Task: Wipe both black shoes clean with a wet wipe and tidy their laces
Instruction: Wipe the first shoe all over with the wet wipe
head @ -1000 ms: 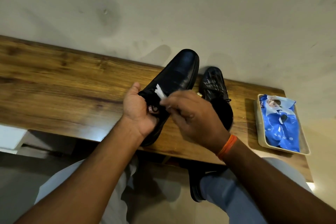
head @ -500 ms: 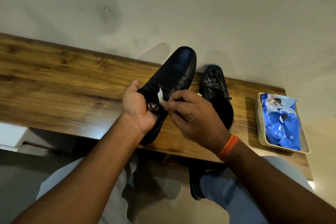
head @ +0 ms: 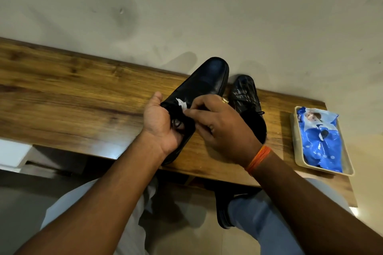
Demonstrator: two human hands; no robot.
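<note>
A black lace-up shoe [head: 209, 80] lies on the wooden bench [head: 72, 97], toe toward the wall. My left hand [head: 160, 124] grips its heel end and opening, fingers curled into the laces. My right hand [head: 219, 124] pinches a small white wet wipe [head: 182, 104] against the shoe's lace area. The second black shoe [head: 247, 99] stands just to the right, partly hidden behind my right hand.
A cream tray [head: 350, 168] holding a blue wet wipe packet [head: 320, 141] sits at the bench's right end. The wall [head: 186, 6] runs right behind the bench. My knees and a dark shoe on the floor [head: 222, 211] are below the front edge.
The wipe and my right hand's fingers shifted slightly over the shoe's lace area. My left hand keeps its grip on the shoe; the view drifted a little.
</note>
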